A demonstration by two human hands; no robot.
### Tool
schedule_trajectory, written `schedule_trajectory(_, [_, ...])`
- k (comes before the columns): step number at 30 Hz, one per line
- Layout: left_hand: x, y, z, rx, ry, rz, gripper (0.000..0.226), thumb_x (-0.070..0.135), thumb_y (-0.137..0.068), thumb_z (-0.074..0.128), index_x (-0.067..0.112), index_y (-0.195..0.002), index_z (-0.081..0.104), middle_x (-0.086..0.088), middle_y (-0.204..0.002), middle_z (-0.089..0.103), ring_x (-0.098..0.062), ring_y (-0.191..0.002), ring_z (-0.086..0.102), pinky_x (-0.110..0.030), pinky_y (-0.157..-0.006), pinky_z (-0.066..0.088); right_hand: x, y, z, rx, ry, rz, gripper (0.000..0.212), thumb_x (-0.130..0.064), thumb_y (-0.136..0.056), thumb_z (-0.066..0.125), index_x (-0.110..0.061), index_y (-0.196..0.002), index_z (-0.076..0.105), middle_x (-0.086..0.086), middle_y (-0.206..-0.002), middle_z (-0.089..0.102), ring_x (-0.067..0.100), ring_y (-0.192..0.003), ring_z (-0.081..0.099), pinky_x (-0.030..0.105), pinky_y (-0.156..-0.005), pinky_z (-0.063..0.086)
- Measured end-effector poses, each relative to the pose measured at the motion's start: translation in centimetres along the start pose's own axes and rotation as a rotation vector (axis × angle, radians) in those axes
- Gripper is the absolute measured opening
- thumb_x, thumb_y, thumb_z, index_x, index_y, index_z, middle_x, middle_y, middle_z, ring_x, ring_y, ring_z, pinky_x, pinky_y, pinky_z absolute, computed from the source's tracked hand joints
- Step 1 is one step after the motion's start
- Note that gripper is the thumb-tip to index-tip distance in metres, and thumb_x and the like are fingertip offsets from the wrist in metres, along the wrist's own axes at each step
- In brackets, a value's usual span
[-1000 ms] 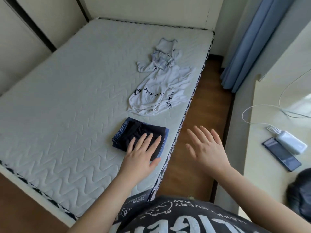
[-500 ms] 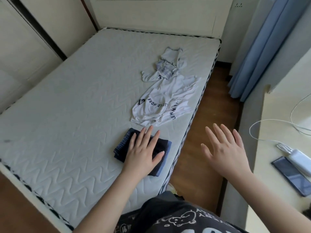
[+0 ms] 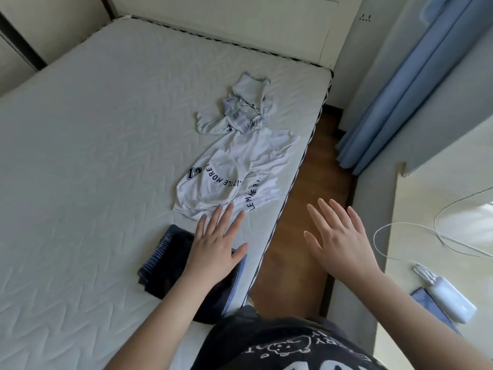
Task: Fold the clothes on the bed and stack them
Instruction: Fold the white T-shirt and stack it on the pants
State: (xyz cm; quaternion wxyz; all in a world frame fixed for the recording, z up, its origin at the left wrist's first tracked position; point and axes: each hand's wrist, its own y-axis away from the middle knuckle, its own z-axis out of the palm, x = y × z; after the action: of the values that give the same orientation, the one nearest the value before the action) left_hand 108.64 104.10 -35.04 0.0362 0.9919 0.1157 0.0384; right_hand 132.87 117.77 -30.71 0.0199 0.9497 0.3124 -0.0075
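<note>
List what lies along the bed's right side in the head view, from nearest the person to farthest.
Folded dark garment with the left hand over it, fingers straight → white printed T-shirt, unfolded → crumpled pale blue plaid garment → far end of the mattress. The right hand hovers open beyond the bed's edge, over the floor.

Cloth on a quilted bed, wood below

The mattress [image 3: 93,156] is matt, zigzag-quilted fabric; the white T-shirt [image 3: 234,172] soft, creased cloth; the folded dark garment [image 3: 170,263] matt cloth; the floor [image 3: 306,209] glossy brown wood.
</note>
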Motion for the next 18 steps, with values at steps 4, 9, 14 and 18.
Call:
schedule_trajectory(4, [-1.8,-2.8,-0.7,0.011,-0.005,-0.022,0.07,0.059,-0.093,0.026,0.024,-0.153,0.029,-0.004,-0.161,0.022,-0.025,-0.149,0.019,-0.05,-0.119,0.02,0.7,-3.1,0.3,-0.061,0.002,0.001,0.062,-0.054,-0.097,0.041,-0.026,-0.151,0.033,0.002,-0.157,0.032,0.024,-0.148,0.021,0.045,-0.121,0.009])
schedule_trajectory(9, [-2.6,-6.1,-0.3,0.003,-0.001,-0.088,0.068,0.059,-0.093,0.027,0.023,-0.15,0.037,-0.006,-0.159,0.028,-0.026,-0.147,0.026,-0.051,-0.116,0.025,2.3,-8.0,0.8,-0.088,-0.041,-0.041,0.062,-0.052,-0.097,0.04,-0.025,-0.152,0.03,0.002,-0.158,0.03,0.023,-0.148,0.02,0.043,-0.122,0.008])
schedule_trajectory(14, [-1.4,-10.4,0.4,0.014,0.03,-0.214,0.066,0.059,-0.094,0.026,0.026,-0.151,0.033,-0.004,-0.158,0.03,-0.025,-0.147,0.026,-0.051,-0.115,0.024,4.7,-13.9,2.0,-0.078,-0.11,-0.135,0.065,-0.049,-0.098,0.041,-0.02,-0.154,0.026,0.004,-0.156,0.034,0.025,-0.147,0.024,0.044,-0.121,0.012])
schedule_trajectory(18, [1.3,-13.5,0.9,-0.031,0.017,-0.299,0.07,0.061,-0.094,0.021,0.027,-0.154,0.028,-0.002,-0.16,0.024,-0.023,-0.149,0.02,-0.05,-0.117,0.021,7.6,-19.4,2.7,-0.119,-0.069,-0.283,0.066,-0.053,-0.099,0.031,-0.022,-0.156,0.017,0.003,-0.159,0.026,0.025,-0.148,0.019,0.044,-0.12,0.006])
